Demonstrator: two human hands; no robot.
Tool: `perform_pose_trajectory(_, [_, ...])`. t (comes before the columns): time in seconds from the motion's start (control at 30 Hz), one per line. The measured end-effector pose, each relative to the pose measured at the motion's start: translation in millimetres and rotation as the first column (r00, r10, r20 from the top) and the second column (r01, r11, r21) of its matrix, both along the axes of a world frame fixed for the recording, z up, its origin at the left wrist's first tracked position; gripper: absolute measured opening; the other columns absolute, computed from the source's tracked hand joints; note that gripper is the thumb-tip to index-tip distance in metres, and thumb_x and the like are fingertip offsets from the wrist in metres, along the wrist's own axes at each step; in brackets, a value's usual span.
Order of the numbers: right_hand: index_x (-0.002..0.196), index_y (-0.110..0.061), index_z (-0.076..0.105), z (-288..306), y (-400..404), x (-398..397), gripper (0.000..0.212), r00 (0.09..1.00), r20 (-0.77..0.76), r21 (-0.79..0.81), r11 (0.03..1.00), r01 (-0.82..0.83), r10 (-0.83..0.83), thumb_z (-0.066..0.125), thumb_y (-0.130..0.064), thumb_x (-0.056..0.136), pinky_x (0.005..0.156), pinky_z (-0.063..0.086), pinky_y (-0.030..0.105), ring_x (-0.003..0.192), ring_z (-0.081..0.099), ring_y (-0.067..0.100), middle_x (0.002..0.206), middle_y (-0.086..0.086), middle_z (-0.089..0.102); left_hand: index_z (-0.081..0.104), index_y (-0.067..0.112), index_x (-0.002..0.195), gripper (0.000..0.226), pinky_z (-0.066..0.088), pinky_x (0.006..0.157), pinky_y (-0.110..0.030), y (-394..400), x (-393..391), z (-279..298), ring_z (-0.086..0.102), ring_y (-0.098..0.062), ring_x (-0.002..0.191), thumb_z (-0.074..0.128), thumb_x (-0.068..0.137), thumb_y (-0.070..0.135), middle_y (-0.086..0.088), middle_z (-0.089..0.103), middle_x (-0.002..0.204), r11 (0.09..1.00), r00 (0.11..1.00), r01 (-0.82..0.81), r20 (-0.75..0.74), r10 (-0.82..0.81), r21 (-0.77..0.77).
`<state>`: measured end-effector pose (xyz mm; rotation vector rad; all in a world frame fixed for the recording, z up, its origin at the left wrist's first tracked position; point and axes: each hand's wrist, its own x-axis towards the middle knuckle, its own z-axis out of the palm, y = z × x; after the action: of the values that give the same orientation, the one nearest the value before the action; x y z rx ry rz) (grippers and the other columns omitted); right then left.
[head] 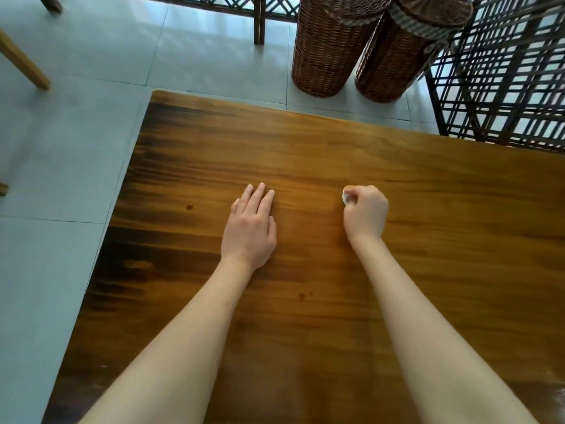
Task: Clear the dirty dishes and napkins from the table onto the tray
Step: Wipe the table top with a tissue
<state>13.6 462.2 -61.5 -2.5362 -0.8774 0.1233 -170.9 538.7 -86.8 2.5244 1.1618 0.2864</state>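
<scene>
scene: a person leans over a wooden table (305, 154), both bare forearms reaching toward the far side.
left hand (249, 228): spread flat, palm down, fingers together, resting on the bare wood; it holds nothing.
right hand (365, 211): curled into a loose fist, pinching a small white scrap (345, 198) that peeks out on its left side, probably a wadded napkin, too small to tell for sure.
key relation: the scrap sits in the right hand, to the right of the left hand, the 2 hands apart at about the same reach; no long axis can be read from so little of it.
tray: not in view, so which way the scrap must travel cannot be told.
count: 2 hands, 1 white scrap, 0 dishes showing, 2 wicker baskets (324, 47) on the floor beyond the far edge.
progress: judging by the bare top, nearly done.
</scene>
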Motion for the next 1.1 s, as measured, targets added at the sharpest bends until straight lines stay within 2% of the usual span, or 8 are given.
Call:
perform_pose_trajectory(0.1, [0.102, -0.007, 0.071, 1.0, 24.9, 3.7, 0.029, 1.0, -0.004, -0.011, 1.0, -0.008, 0.008, 0.047, 0.002, 0.088, 0.082, 0.044, 0.03, 0.099, 0.056, 0.027, 0.1, 0.012, 0.066, 0.037, 0.016, 0.142, 0.048, 0.011, 0.112, -0.032, 0.9, 0.1, -1.5, 0.023, -0.022, 0.141, 0.039, 0.095, 0.025, -0.005, 0.034, 0.15, 1.0, 1.0, -0.005, -0.005, 0.005, 0.014])
perform_pose_trajectory(0.37, [0.09, -0.001, 0.073, -3.0, -32.9, -50.9, 0.014, 0.921, 0.09, 0.015, 0.924, -0.382, 0.379, 0.062, 0.003, 0.084, 0.068, 0.054, 0.035, 0.084, 0.061, 0.026, 0.085, 0.012, 0.069, 0.038, 0.016, 0.142, 0.047, 0.013, 0.111, -0.032, -0.9, 0.5, -1.8, 0.025, -0.023, 0.141, 0.04, 0.095, 0.024, -0.006, 0.035, 0.149, 1.0, 1.0, -0.01, 0.004, 0.01, 0.014])
perform_pose_trajectory(0.53, [0.099, -0.007, 0.072, -6.2, -3.9, -12.8, 0.024, 0.999, 0.032, 0.031, 0.999, -0.044, 0.043, 0.052, 0.0, 0.089, 0.075, 0.038, 0.022, 0.094, 0.056, 0.024, 0.095, 0.01, 0.067, 0.038, 0.015, 0.142, 0.047, 0.012, 0.112, -0.032, 1.3, 0.5, -4.8, 0.024, -0.023, 0.141, 0.039, 0.095, 0.024, -0.006, 0.035, 0.149, 0.999, 1.0, -0.001, 0.017, 0.001, 0.032])
perform_pose_trajectory(0.6, [0.099, -0.007, 0.072, -6.7, -0.7, -19.5, 0.025, 0.999, 0.043, 0.024, 1.0, -0.013, 0.012, 0.05, 0.0, 0.089, 0.074, 0.037, 0.022, 0.095, 0.055, 0.023, 0.096, 0.009, 0.067, 0.038, 0.015, 0.142, 0.047, 0.012, 0.112, -0.032, 1.8, 0.3, -5.2, 0.024, -0.023, 0.141, 0.039, 0.095, 0.023, -0.006, 0.035, 0.149, 0.999, 1.0, 0.001, 0.026, -0.002, 0.035])
perform_pose_trajectory(0.77, [0.091, -0.005, 0.073, 1.3, -53.2, -84.3, 0.015, 0.954, 0.027, 0.025, 0.954, -0.299, 0.299, 0.059, 0.0, 0.086, 0.072, 0.048, 0.029, 0.084, 0.059, 0.022, 0.086, 0.009, 0.068, 0.035, 0.015, 0.143, 0.048, 0.015, 0.114, -0.035, 0.4, -0.1, -3.5, 0.021, -0.023, 0.141, 0.038, 0.096, 0.022, -0.006, 0.032, 0.151, 1.0, 1.0, 0.005, 0.022, -0.005, 0.021])
perform_pose_trajectory(0.93, [0.081, -0.002, 0.073, 8.8, -113.6, -130.5, 0.01, 0.863, -0.028, 0.055, 0.863, -0.503, 0.505, 0.071, 0.007, 0.076, 0.057, 0.052, 0.025, 0.069, 0.06, 0.019, 0.073, 0.008, 0.066, 0.034, 0.013, 0.143, 0.048, 0.017, 0.115, -0.038, -2.6, -1.4, 0.0, 0.02, -0.024, 0.142, 0.037, 0.096, 0.019, -0.007, 0.031, 0.151, 1.0, 1.0, 0.022, 0.013, -0.022, 0.014])
perform_pose_trajectory(1.03, [0.08, -0.001, 0.073, 10.8, -113.1, -120.7, 0.01, 0.838, -0.04, 0.017, 0.839, -0.545, 0.545, 0.071, 0.007, 0.075, 0.057, 0.055, 0.029, 0.071, 0.061, 0.022, 0.074, 0.01, 0.067, 0.034, 0.013, 0.144, 0.048, 0.016, 0.115, -0.037, -1.9, -1.4, 0.5, 0.02, -0.024, 0.142, 0.037, 0.096, 0.019, -0.007, 0.031, 0.151, 1.0, 1.0, 0.024, 0.019, -0.025, 0.017])
perform_pose_trajectory(1.1, [0.084, 0.0, 0.073, 10.1, -99.8, -112.8, 0.009, 0.891, -0.04, 0.002, 0.892, -0.452, 0.452, 0.067, 0.005, 0.08, 0.063, 0.055, 0.031, 0.077, 0.062, 0.023, 0.079, 0.011, 0.068, 0.034, 0.013, 0.143, 0.048, 0.017, 0.115, -0.037, -0.9, -1.2, -0.1, 0.02, -0.024, 0.142, 0.037, 0.096, 0.019, -0.007, 0.031, 0.151, 1.0, 1.0, 0.022, 0.021, -0.022, 0.018])
